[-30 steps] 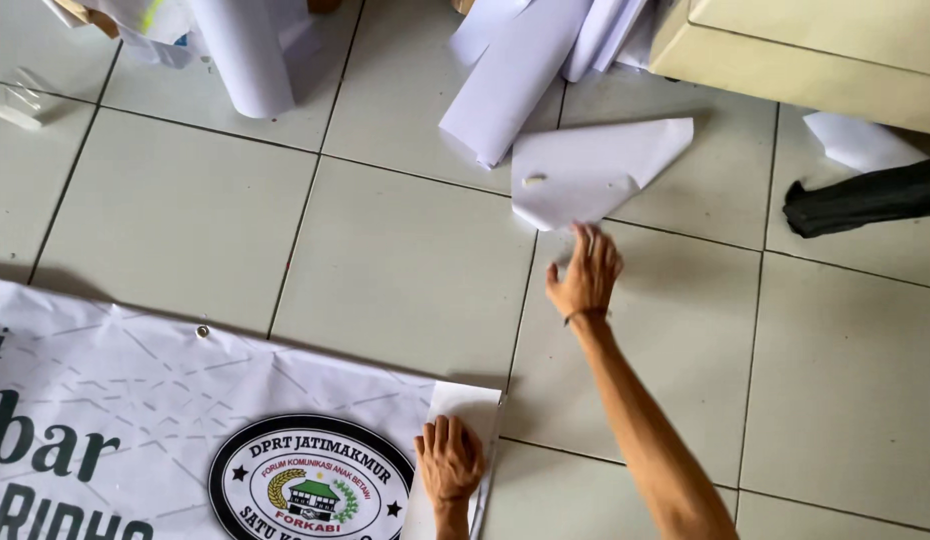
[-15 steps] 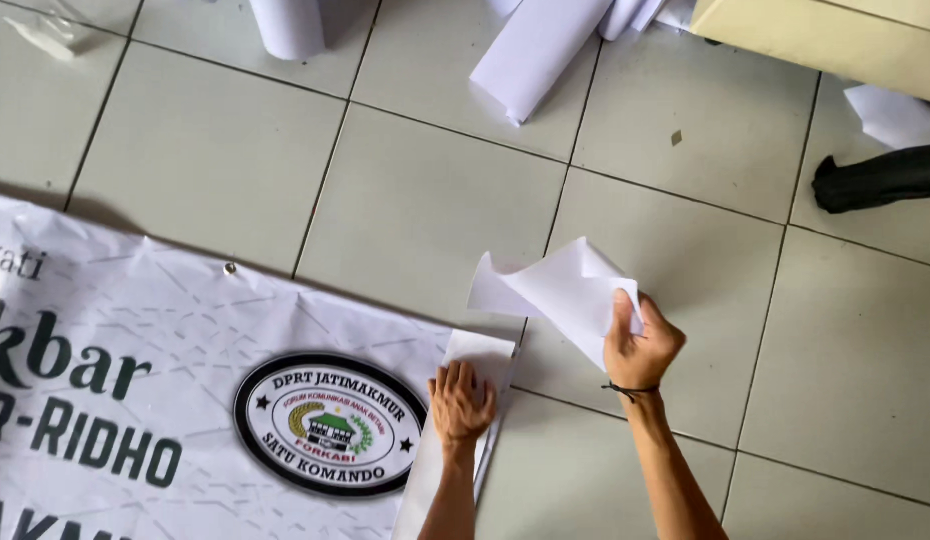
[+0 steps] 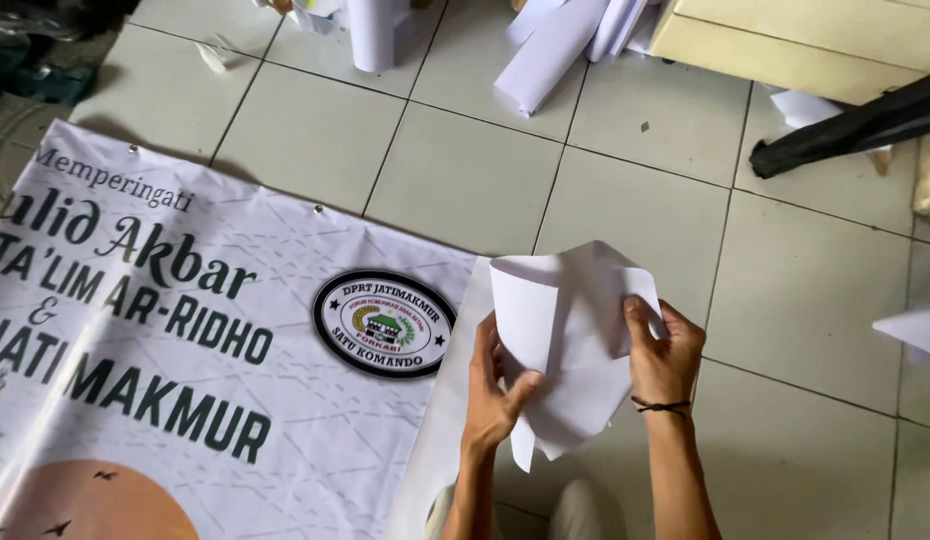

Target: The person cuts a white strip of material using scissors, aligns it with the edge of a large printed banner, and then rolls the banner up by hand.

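- The left hand (image 3: 495, 395) and the right hand (image 3: 663, 352) both gripped one crumpled white sheet of paper (image 3: 570, 340), lifted clear of the tiled floor (image 3: 465, 175) and held in front of the person's body.
- The left hand was closed on the sheet's lower left part, thumb pressed against the front face; the right hand pinched the upper right edge, fingers curled over a fold. Gripping it at two opposite places looked like a way to keep the limp sheet spread and under control.
- The sheet was bent and creased, its top corner folded forward and its bottom tapering to a point between the forearms.
- A thin dark band (image 3: 661, 406) sat round the right wrist.
- Just left of the hands lay a large white printed banner (image 3: 185, 330), flat on the floor, with a round emblem (image 3: 384, 323) near its right end; that end, nearest the left hand, curled up slightly off the tiles.
- Metal eyelets (image 3: 318, 209) showed along the banner's upper edge.
- Farther off, well apart from the hands, white paper rolls (image 3: 545, 55) lay beside a pale cabinet (image 3: 785, 45), and a long black object (image 3: 845, 125) rested by it.
- Another loose white sheet (image 3: 915, 330) showed at the right edge of the view.
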